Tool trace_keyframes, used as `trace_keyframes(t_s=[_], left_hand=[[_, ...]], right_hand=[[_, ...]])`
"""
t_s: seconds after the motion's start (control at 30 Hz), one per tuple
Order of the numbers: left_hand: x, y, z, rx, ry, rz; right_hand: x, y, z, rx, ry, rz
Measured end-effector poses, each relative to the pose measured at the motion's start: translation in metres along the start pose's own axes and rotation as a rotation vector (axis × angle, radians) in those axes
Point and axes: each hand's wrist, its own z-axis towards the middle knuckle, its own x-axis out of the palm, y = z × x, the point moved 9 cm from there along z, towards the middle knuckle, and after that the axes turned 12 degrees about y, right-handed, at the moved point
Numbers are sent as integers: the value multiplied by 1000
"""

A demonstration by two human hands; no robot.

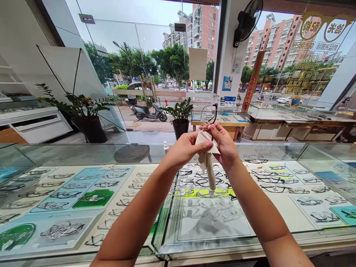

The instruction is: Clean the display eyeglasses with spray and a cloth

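Note:
Both my hands are raised above a glass display counter (83, 159). My left hand (185, 148) is closed on a cream cleaning cloth (207, 155) that hangs down between my hands. My right hand (224, 144) pinches a pair of black-framed glasses (210, 114), one lens standing up above my fingers. The cloth is pressed against the lower part of the glasses. Beneath the glass lie several rows of spectacle frames (267, 178) on white and blue trays.
A small white bottle (166, 147) stands on the counter left of my hands. Potted plants (180, 115) stand on the floor beyond, by the shop's glass front. A further counter (292, 118) runs at the right. A fan (246, 22) hangs on the pillar.

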Motion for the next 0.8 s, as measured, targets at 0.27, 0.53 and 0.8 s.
trace_keyframes(t_s=[0.27,0.53,0.8], left_hand=[[0,-14,-2,233,-145,59],[-4,-20,-7,308,-241,90],[-16,-36,-17,349,-352,252]], right_hand=[[10,4,-1,-75,41,-1],[24,27,-9,-213,143,-386],[41,58,-30,-413,-15,-1288]])
